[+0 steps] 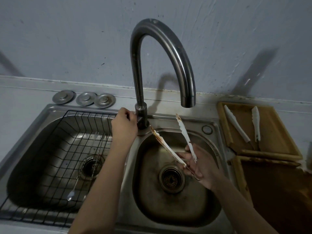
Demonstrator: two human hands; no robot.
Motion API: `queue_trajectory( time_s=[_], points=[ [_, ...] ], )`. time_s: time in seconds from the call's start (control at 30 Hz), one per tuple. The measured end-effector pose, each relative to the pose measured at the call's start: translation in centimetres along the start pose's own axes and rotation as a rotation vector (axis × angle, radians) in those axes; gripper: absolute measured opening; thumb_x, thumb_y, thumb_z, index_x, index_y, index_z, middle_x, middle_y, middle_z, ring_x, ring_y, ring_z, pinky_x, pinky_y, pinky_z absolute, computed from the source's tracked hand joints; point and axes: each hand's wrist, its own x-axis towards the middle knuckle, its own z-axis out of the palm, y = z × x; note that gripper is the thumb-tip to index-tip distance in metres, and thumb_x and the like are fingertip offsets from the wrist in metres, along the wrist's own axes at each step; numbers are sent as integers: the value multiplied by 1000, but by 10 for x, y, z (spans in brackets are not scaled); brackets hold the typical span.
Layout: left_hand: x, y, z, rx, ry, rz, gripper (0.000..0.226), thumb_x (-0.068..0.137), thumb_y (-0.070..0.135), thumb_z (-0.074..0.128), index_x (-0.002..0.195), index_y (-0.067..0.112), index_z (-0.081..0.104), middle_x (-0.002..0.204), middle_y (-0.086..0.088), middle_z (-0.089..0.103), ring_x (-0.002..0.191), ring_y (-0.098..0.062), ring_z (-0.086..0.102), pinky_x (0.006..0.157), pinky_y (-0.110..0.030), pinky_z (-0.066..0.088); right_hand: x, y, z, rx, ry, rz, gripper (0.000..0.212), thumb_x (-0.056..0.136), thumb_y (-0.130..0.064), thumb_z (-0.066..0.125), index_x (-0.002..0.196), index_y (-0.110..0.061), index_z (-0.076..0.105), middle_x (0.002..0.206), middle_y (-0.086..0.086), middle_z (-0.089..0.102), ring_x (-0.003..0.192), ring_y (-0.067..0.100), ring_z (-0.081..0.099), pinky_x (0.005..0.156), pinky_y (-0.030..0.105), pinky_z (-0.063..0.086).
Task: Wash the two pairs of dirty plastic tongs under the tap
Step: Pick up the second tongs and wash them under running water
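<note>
Forearms: both enter from the bottom edge, cut off below the elbow.
Right hand: over the small right basin, palm up, fingers wrapped round the hinge end of the held tongs; grip closed on them.
Held tongs: white plastic, arms spread in a V pointing up toward the tap; brown grime on both tips and along the left arm. Hinge partly hidden in the palm.
Left hand: curled against the base of the tap; whatever it grips, likely the lever, is hidden behind the fingers, so I cannot tell if it is clenched on it.
Tap: dark gooseneck, spout over the right basin; no water visible from it.
Second tongs: white, lying open on the wooden tray right of the sink, well apart from the hand; hinge end dark and hard to make out.
Sink: steel, two basins; the right drain has a strainer.
Wire rack: black, sitting in the left basin, with a long spoon and other thin utensils, blurred.
Three metal plugs: in a row behind the left basin.
Writing: none readable anywhere.
</note>
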Motion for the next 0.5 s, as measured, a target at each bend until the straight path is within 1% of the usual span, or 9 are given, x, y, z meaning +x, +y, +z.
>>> queue_trajectory(
  time_s=[0.13,0.2,0.27,0.33,0.4,0.47,0.5],
  points=[
    [-4,-3,1,-30,28,0,18,94,17,43,93,3,54,80,-8,58,69,-25,51,65,-29,36,0,2,-1,-3,-35,17,13,94,-23,32,88,-15,40,98,32,63,47,23,51,33,21,30],
    [-6,-4,1,-41,31,-15,17,94,16,42,92,3,53,80,-10,57,70,-26,50,65,-29,34,-1,1,-1,-12,-35,12,14,93,-22,32,85,-14,41,97,33,64,46,23,50,34,20,30],
    [-7,-5,0,-48,19,-29,14,95,16,41,89,6,49,80,-12,57,69,-26,49,64,-29,33,-3,0,-1,-17,-37,0,16,93,-22,31,84,-14,41,95,33,65,44,22,50,34,20,29],
    [-8,-4,-1,-58,9,-35,13,95,15,40,88,7,47,79,-12,57,66,-25,49,64,-27,32,-6,-1,-2,-30,-38,-10,15,93,-22,30,85,-14,40,93,32,66,43,21,49,34,20,29],
    [-9,-5,-1,-59,9,-42,14,95,14,39,87,7,46,79,-12,55,57,-16,45,58,-22,27,-7,-2,-2,-35,-37,-14,14,93,-21,30,86,-14,39,91,31,66,43,20,49,34,21,29],
    [-10,-6,-2,-58,5,-52,14,95,14,38,86,6,45,79,-12,54,56,-7,42,52,-24,22,-8,-2,-2,-38,-31,-18,14,93,-21,30,86,-14,39,92,32,65,43,21,48,34,22,29],
    [-11,-6,-2,-56,1,-57,14,96,14,37,87,6,45,79,-12,54,56,-6,41,52,-24,21,-8,-2,-2,-39,-27,-18,14,93,-21,29,86,-13,39,93,33,64,43,21,48,34,22,28]
  ],
)
